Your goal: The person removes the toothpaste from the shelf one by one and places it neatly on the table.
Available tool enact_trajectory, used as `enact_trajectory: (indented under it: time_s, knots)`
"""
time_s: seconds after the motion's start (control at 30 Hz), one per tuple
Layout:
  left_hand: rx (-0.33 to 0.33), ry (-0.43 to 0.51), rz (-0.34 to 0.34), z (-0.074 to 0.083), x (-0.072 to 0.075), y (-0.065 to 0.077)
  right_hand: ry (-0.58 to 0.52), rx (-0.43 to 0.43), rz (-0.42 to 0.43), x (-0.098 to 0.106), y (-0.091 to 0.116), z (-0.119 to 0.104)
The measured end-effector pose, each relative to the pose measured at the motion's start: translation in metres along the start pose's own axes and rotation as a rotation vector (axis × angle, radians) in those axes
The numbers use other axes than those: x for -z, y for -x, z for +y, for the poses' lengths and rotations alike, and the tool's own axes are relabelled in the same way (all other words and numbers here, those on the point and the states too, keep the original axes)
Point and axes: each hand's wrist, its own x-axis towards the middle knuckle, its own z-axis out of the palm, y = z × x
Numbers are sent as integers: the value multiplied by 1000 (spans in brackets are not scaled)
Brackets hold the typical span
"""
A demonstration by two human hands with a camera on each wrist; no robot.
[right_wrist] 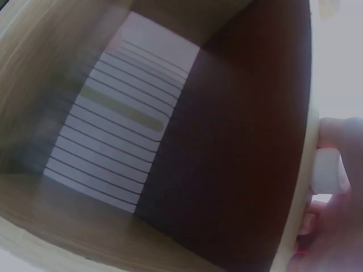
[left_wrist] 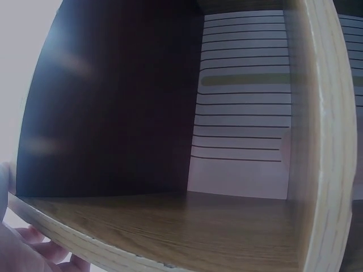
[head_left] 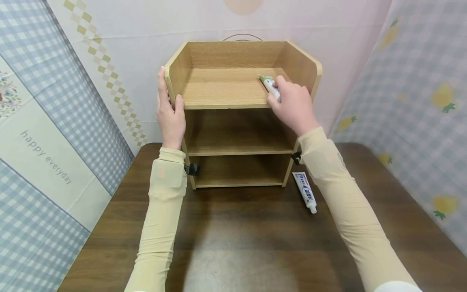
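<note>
A light wooden three-tier shelf (head_left: 226,87) stands on the table. My left hand (head_left: 170,117) holds its left side panel near the top front corner, fingers along the outer face and thumb at the front edge. In the left wrist view, fingers (left_wrist: 48,252) show beyond the panel edge. My right hand (head_left: 293,103) grips a white and green toothpaste tube (head_left: 270,87) over the right part of the top tier. Its white cap (right_wrist: 328,171) appears in the right wrist view. Whether this tube touches the board I cannot tell. A second toothpaste tube (head_left: 305,190), white and blue, lies on the table.
The dark wooden table (head_left: 233,239) extends in front of the shelf. Behind it hangs a pale backdrop (head_left: 146,24), with checked cloth (head_left: 29,32) on the left and patterned cloth (head_left: 412,101) on the right. Raised walls edge the top tier at the back and sides.
</note>
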Motion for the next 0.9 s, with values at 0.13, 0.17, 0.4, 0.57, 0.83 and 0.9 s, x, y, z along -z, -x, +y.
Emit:
enact_trajectory:
  time_s: [0.13, 0.17, 0.4, 0.57, 0.83, 0.9]
  knots:
    - [2, -6, -2, 1, 0, 0, 33, 34, 83, 1, 10, -3]
    - [3, -6, -4, 1, 0, 0, 43, 45, 108, 1, 12, -4]
    - [8, 14, -12, 1, -1, 0, 131, 102, 209, 3, 29, -11]
    - [13, 21, -10, 1, 2, 0, 172, 137, 235, 3, 37, -16]
    - [16, 6, -6, 3, 5, 0, 187, 151, 268, 4, 40, -20]
    - [21, 8, -10, 4, 5, 0, 190, 143, 269, 4, 40, -20]
